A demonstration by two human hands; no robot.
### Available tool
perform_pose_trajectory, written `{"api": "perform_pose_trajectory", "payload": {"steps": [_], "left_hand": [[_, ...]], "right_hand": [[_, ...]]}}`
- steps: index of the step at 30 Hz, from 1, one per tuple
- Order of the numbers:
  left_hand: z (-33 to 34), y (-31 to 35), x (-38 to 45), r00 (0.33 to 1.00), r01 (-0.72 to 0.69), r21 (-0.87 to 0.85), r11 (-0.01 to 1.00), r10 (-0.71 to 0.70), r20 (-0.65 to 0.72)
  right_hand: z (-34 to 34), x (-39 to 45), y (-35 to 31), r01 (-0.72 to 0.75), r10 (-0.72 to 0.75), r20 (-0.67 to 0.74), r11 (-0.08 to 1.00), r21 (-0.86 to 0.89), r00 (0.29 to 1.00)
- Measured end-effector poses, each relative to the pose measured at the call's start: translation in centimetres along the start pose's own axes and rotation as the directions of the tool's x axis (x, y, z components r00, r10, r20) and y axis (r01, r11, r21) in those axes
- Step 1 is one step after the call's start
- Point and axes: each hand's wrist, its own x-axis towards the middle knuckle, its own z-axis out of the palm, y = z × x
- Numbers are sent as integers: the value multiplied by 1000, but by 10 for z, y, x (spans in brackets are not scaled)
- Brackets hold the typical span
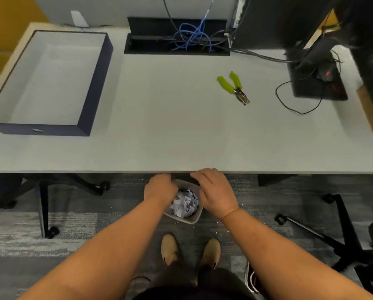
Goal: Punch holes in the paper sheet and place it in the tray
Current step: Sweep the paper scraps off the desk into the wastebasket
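No loose paper sheet in view on the desk point(181, 137); the only paper visible is the shredded scraps in the bin point(184, 204) on the floor under the desk's front edge, so where the sheet to be punched is, cannot tell. Hole punch point(234, 87), green handles, lies well apart on the desk's right half, untouched. Tray point(94, 83), dark-walled, sits at far left of the desk, nothing seen inside it. Both hands are down at the desk's front edge, over the bin: left hand point(159, 188) fingers curled down near the bin rim, right hand point(216, 191) knuckles up with fingers bent toward the edge; whether either is grasping something or just resting, cannot tell, the fingertips are hidden. Likely step: fetching a sheet, possibly from under the desk lip. To do it well: bring out a single flat sheet, lay it mid-desk between tray and punch, then take the punch with the right hand while the left steadies the paper. Cables point(192, 37) and mouse point(326, 73) at the back are irrelevant.
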Motion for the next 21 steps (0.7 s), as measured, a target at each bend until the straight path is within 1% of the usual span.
{"api": "perform_pose_trajectory", "payload": {"steps": [3,6,9,11,12,14,18,21], "left_hand": [[-25,6,-13,996,-82,203,976,84,1],[-48,16,-21,984,-144,343,928,170,-46],[-66,25,-25,958,-177,366,914,245,-147],[-77,28,-22,937,-205,302,931,276,-216],[-81,29,-18,932,-224,283,933,290,-218],[-86,28,-8,948,-224,297,928,278,-153],[-84,22,6,992,-116,298,948,126,-16],[-82,22,11,996,-87,319,944,86,17]], "right_hand": [[-19,10,-6,-15,16,20,997,-75,1000],[-27,17,-3,-105,109,13,980,-171,994],[-33,23,1,-162,183,53,949,-272,982],[-38,27,3,-189,237,117,928,-322,964],[-40,29,3,-204,265,151,921,-331,952],[-42,33,5,-217,302,213,913,-346,929],[-44,40,8,-215,329,299,909,-358,895],[-45,45,9,-222,344,332,909,-353,878]]}}
